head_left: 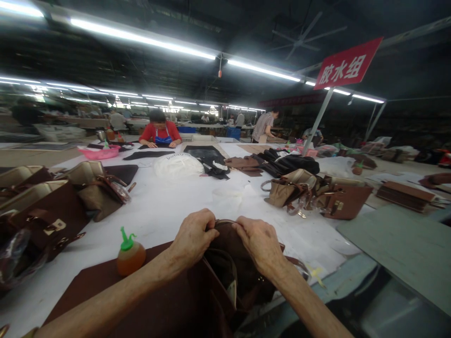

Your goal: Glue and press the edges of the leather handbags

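Observation:
A dark brown handbag (246, 277) stands in front of me at the table's near edge, its mouth facing me. My left hand (197, 230) pinches the bag's far upper rim between thumb and fingers. A short way to the right, my right hand (259, 239) grips the same rim, with a stretch of edge showing between the two. Beneath my left forearm lies a flat dark brown panel (91, 291). On it sits a squeeze bottle (131, 258) of amber liquid with a green spout. The bag's lower part is in shadow.
Brown handbags stand at the left (66, 220) and right (347, 202) of the white-covered table (169, 197). Farther back are a white plastic bag (178, 165), black pieces (282, 162) and a pink basin (98, 151). A person in red (160, 131) sits across the table.

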Action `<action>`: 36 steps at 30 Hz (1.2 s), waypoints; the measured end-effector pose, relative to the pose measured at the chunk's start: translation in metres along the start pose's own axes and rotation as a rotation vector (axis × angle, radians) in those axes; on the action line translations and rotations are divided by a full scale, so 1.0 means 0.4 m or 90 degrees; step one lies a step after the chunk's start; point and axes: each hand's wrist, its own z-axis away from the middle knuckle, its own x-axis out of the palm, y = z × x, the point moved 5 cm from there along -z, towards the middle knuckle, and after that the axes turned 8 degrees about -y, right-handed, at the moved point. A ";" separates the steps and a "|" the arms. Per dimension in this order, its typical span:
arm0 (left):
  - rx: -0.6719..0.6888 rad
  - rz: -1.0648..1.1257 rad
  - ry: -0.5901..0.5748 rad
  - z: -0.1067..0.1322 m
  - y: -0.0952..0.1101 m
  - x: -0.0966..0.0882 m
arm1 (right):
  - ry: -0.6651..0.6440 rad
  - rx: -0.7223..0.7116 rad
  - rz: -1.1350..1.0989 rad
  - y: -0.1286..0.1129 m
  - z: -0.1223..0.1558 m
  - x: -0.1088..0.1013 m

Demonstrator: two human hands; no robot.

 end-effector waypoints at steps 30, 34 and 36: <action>-0.109 -0.001 0.042 -0.010 -0.021 0.004 | -0.002 -0.086 -0.016 -0.039 -0.026 -0.003; -0.085 0.042 0.033 0.003 -0.015 0.006 | -0.004 -0.073 -0.014 -0.033 -0.030 -0.001; -0.081 0.054 0.040 0.009 -0.014 0.003 | -0.006 -0.069 -0.012 -0.033 -0.032 -0.002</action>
